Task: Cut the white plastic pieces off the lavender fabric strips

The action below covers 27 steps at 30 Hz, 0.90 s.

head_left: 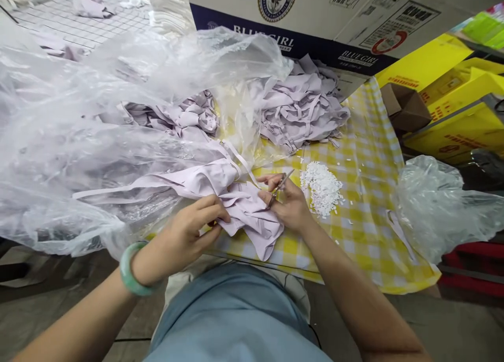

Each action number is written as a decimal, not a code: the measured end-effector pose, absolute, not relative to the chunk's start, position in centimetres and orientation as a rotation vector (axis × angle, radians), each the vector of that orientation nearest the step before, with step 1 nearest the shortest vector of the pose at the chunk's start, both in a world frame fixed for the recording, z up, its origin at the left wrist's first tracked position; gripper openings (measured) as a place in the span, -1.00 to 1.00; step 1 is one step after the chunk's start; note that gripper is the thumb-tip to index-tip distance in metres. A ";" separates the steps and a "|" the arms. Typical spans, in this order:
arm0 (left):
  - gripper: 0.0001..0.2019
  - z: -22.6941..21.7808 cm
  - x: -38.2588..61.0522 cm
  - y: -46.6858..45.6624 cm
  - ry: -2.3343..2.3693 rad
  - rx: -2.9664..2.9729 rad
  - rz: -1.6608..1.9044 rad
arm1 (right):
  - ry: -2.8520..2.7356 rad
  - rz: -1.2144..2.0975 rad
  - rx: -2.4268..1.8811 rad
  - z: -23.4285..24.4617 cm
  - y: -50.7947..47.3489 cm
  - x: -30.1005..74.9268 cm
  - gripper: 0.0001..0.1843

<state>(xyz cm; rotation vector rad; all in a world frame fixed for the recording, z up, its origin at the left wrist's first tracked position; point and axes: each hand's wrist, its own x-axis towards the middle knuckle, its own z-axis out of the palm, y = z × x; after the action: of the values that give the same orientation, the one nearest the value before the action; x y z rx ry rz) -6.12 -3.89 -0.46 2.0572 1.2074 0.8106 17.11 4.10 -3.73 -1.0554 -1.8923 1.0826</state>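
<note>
A pale lavender garment with thin straps [208, 177], perhaps a bra or camisole, lies in front of me on the table. At its lower left edge, my left hand [197, 223] pinches the fabric between thumb and fingers; a green bangle circles that wrist. My right hand [287, 202] is closed around a small pair of scissors [282, 180], blades pointing up and right, beside the garment's right side. Its fingertips are close to a strap; whether they grip it I cannot tell. To the right of this hand lies a heap of small white clippings [322, 189].
Clear plastic bags [79, 136] cover the left, with lavender pieces inside. A pile of lavender garments [303, 105] sits behind my hands, against a large carton [315, 16]. A yellow checked cloth [370, 194] covers the table. Yellow boxes [464, 126] and another plastic bag [441, 204] stand right.
</note>
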 end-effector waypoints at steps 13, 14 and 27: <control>-0.99 2.6 -9.3 -2.9 1.437 1.492 1.073 | -2.517 0.869 -0.869 -2.7 7.9 19.7 -0.71; -0.98 2.6 -9.2 -2.8 1.428 1.497 1.059 | -2.438 0.898 -0.881 -2.3 7.3 19.3 -0.75; -0.91 3.0 -6.8 -1.8 1.326 1.778 1.086 | -1.543 1.710 -0.749 0.9 3.5 11.9 -0.70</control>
<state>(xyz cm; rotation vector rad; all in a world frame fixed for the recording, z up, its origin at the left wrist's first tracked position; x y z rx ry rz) -6.84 -1.80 2.96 1.7782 1.3257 1.0865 11.90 3.54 0.87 -0.7486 -1.5431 1.7098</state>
